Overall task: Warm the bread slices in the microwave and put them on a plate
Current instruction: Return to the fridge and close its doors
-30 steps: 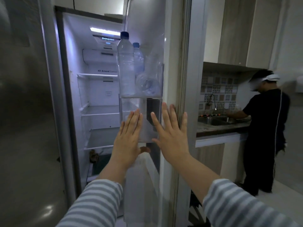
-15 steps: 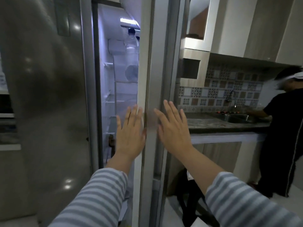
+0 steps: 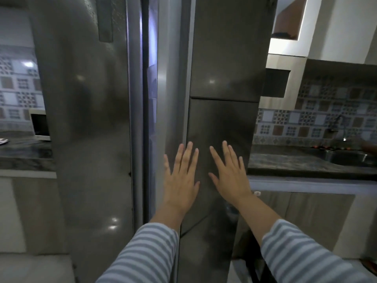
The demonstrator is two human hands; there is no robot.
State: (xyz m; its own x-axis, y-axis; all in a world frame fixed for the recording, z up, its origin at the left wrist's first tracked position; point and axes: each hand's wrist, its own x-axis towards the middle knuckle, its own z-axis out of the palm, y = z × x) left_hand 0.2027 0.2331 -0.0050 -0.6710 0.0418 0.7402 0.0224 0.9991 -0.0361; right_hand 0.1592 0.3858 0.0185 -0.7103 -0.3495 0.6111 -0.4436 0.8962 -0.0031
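Observation:
My left hand (image 3: 180,180) and my right hand (image 3: 230,176) press flat, fingers straight and spread, against the grey steel right door of the fridge (image 3: 222,119). The door stands nearly closed; only a thin lit gap (image 3: 152,58) shows between it and the left door (image 3: 87,119). Neither hand holds anything. A white microwave (image 3: 39,126) sits on the counter at far left, partly hidden by the fridge. No bread or plate is in view.
A dark stone counter (image 3: 295,162) with a steel sink (image 3: 350,158) and tap runs to the right, under patterned tiles. Another counter (image 3: 22,152) lies at left. Wood cabinets stand below both.
The fridge door has swung from wide open to nearly closed under both my palms. The bottles and shelves inside are now hidden, and the person at the sink has left the view.

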